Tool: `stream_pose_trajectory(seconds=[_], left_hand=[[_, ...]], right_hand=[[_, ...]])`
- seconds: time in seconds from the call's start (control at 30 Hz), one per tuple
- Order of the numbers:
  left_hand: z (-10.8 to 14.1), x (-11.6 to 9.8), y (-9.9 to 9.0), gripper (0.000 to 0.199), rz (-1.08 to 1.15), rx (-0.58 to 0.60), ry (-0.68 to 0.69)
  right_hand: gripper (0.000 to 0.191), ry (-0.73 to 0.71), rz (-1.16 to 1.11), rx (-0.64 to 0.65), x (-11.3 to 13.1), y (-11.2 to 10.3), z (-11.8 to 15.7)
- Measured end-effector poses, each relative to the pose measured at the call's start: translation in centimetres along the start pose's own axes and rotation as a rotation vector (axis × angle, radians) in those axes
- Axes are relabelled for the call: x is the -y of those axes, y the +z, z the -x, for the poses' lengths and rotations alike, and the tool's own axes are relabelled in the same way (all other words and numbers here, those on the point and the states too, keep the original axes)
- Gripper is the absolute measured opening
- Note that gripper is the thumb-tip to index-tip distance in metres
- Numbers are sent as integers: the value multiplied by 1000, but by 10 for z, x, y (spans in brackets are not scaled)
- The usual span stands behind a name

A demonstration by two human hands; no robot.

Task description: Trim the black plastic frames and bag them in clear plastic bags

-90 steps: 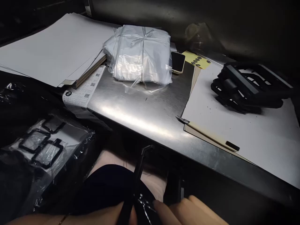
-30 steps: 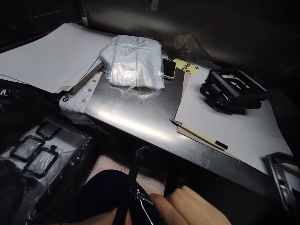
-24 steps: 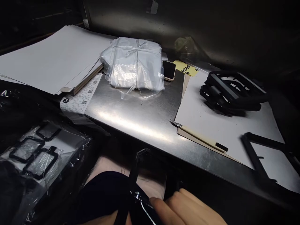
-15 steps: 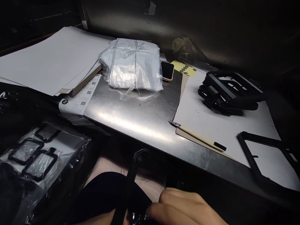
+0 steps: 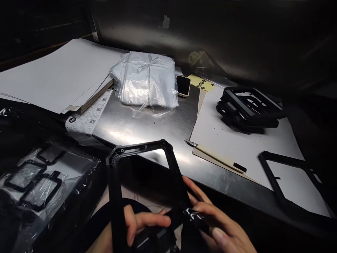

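Head view. Hazards: the black frame [image 5: 115,186], in front of the table [image 5: 168,121], may slip if the left hand [image 5: 132,225], its fingers curled round one side bar, loosens. The right hand [image 5: 226,225] pinches a shiny dark item [image 5: 196,218], too dim to identify; skidding, it could scratch the frame or the fingers opposite. The knife [image 5: 216,156] lies blade bare near the table's front edge; a nudge could drop it.

Count: black frame in hand, one; loose frame [image 5: 285,159], one; piled frames [image 5: 242,105], number unclear; bagged frames [image 5: 56,175], three showing; shiny item, one; knife, one; tied bundle [image 5: 147,82], one; phone [image 5: 183,85], one; paper stack [image 5: 68,73], one.
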State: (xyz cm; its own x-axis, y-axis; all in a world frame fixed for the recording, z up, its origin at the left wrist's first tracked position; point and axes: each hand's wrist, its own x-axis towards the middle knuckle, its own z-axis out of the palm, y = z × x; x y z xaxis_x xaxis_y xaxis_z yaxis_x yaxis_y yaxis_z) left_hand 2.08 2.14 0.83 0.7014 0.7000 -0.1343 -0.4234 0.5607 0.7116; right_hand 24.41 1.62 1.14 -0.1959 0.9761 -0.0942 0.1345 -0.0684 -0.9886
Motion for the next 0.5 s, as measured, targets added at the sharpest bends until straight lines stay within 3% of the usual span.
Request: stream_pose_trajectory(seconds=[0.1, 0.17, 0.23, 0.3, 0.4, 0.43, 0.5], left_hand=[[-12, 24, -1, 22, 87, -10, -47], [-13, 37, -5, 16, 84, 0, -139], [-11, 38, -14, 32, 82, -7, -196], [-10, 26, -25, 40, 128, -18, -239], [-17, -8, -36, 77, 212, 81, -339], [-21, -18, -36, 78, 204, 110, -380], [-28, -33, -33, 54, 126, 146, -473]], right_hand=[[22, -3, -238, -7, -12, 12, -9], [20, -60, -233, -28, -14, 6, -17], [20, -90, -171, 39, -9, -9, -24], [20, -102, -76, 187, 1, -25, -30], [12, -93, 91, 433, 16, -36, -40], [9, -87, 132, 496, 19, -36, -43], [12, -81, 198, 586, 24, -34, -48]])
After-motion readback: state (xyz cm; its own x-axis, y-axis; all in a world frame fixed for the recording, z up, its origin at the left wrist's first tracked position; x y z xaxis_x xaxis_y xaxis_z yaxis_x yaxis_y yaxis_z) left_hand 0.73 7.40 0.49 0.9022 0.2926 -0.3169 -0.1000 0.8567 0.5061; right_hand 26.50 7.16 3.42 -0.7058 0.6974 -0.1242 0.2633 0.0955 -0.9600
